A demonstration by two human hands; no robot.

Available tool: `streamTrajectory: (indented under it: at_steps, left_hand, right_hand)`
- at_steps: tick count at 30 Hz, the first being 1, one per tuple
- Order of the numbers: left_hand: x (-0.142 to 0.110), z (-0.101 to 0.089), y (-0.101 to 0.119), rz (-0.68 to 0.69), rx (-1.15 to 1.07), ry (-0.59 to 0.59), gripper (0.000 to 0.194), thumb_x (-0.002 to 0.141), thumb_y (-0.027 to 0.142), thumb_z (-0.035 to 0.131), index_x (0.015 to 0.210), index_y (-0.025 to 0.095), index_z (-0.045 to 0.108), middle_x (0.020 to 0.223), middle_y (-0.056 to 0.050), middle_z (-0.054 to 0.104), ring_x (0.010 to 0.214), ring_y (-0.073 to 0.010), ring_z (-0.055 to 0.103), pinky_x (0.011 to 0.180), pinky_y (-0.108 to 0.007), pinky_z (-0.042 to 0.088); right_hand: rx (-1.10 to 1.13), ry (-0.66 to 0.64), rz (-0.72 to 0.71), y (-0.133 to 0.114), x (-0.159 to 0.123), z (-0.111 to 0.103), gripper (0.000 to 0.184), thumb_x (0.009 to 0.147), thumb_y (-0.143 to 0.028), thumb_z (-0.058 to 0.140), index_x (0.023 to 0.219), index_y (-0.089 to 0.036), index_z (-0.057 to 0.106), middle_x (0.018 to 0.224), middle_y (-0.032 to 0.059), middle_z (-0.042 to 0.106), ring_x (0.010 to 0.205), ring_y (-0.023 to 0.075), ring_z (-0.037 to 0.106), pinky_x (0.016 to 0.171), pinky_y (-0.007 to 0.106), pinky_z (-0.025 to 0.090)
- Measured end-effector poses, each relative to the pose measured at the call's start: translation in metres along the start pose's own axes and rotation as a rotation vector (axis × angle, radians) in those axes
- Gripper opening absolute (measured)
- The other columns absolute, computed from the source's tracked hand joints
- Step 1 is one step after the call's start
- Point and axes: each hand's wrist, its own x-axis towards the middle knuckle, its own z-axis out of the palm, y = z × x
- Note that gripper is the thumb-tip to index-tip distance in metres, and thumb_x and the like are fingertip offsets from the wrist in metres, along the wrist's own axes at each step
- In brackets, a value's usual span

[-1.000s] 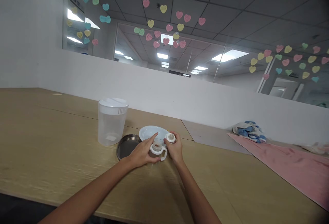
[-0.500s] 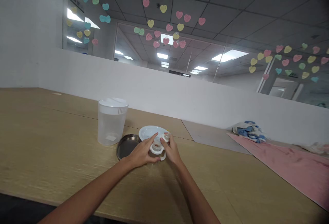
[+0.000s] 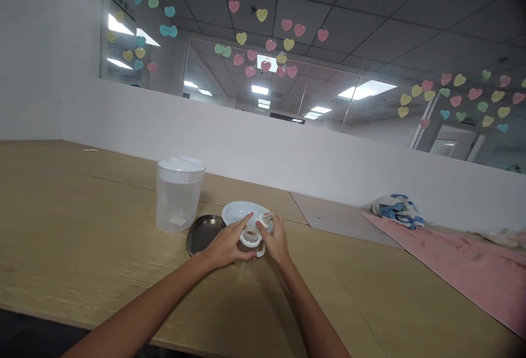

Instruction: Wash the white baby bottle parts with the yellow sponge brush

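two hands work together over the worktop (image 3: 82, 226): the left hand (image 3: 225, 247) is closed around a white handled ring (image 3: 258, 250) with a brownish centre, and the right hand (image 3: 276, 239) pinches a small round white cap (image 3: 266, 220) close beside it. i cannot tell whether the two parts are joined yet; a pale blue plate (image 3: 235, 211) lies just beyond the hands, with a dark metal lid (image 3: 200, 236) and lidded clear plastic jug (image 3: 178, 193) untouched left of the left hand.

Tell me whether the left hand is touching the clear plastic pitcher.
Apart. The head view shows the left hand clear of the clear plastic pitcher, with a round steel dish lying between them.
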Motion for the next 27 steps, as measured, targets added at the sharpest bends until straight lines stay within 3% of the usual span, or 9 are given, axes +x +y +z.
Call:
streamTrajectory:
  at_steps: [5, 9, 17, 21, 27]
  left_hand:
    - [0.0, -0.001, 0.0, 0.004, 0.008, -0.006, 0.092, 0.067, 0.037, 0.07, 0.14, 0.018, 0.018, 0.138, -0.012, 0.039, 0.123, -0.0266, 0.04, 0.102, -0.036, 0.032]
    - [0.0, 0.0, -0.001, 0.009, 0.012, -0.007, 0.092, 0.067, 0.038, 0.069, 0.14, 0.018, 0.018, 0.138, -0.012, 0.038, 0.124, -0.0259, 0.039, 0.102, -0.036, 0.031]
    - [-0.001, -0.001, 0.001, -0.003, 0.022, 0.002, 0.09, 0.067, 0.038, 0.068, 0.14, 0.02, 0.019, 0.136, -0.011, 0.042, 0.121, -0.0264, 0.042, 0.1, -0.036, 0.034]
    - [-0.001, -0.001, 0.001, -0.001, 0.024, 0.006, 0.09, 0.067, 0.038, 0.069, 0.14, 0.02, 0.02, 0.137, -0.011, 0.041, 0.122, -0.0259, 0.042, 0.1, -0.036, 0.034]
    - [0.0, 0.0, -0.001, 0.027, 0.027, 0.008, 0.09, 0.067, 0.039, 0.069, 0.14, 0.019, 0.02, 0.137, -0.012, 0.04, 0.123, -0.0261, 0.041, 0.101, -0.037, 0.033]
  right_hand:
    - [0.004, 0.012, -0.023, 0.004, 0.005, -0.001, 0.03, 0.069, -0.029, 0.061, 0.095, -0.017, 0.057, 0.1, 0.0075, 0.059, 0.094, 0.021, 0.053, 0.084, 0.035, 0.042]
    - [0.042, -0.022, -0.008, 0.007, 0.006, 0.0, 0.028, 0.066, -0.028, 0.063, 0.091, -0.017, 0.057, 0.094, 0.0068, 0.06, 0.087, 0.0196, 0.055, 0.074, 0.031, 0.047]
    - [-0.071, 0.038, -0.049, 0.007, 0.008, -0.004, 0.017, 0.069, -0.03, 0.061, 0.072, -0.019, 0.048, 0.092, 0.0063, 0.062, 0.09, 0.021, 0.055, 0.076, 0.032, 0.043]
    - [-0.142, 0.027, -0.05, 0.01, 0.007, -0.004, 0.02, 0.07, -0.026, 0.057, 0.087, -0.018, 0.049, 0.091, 0.0048, 0.059, 0.083, 0.0193, 0.054, 0.077, 0.034, 0.043]
    - [-0.402, -0.007, -0.254, 0.012, 0.004, -0.005, 0.042, 0.071, -0.007, 0.044, 0.108, -0.021, 0.059, 0.102, 0.0088, 0.051, 0.098, 0.0226, 0.046, 0.086, 0.038, 0.039]
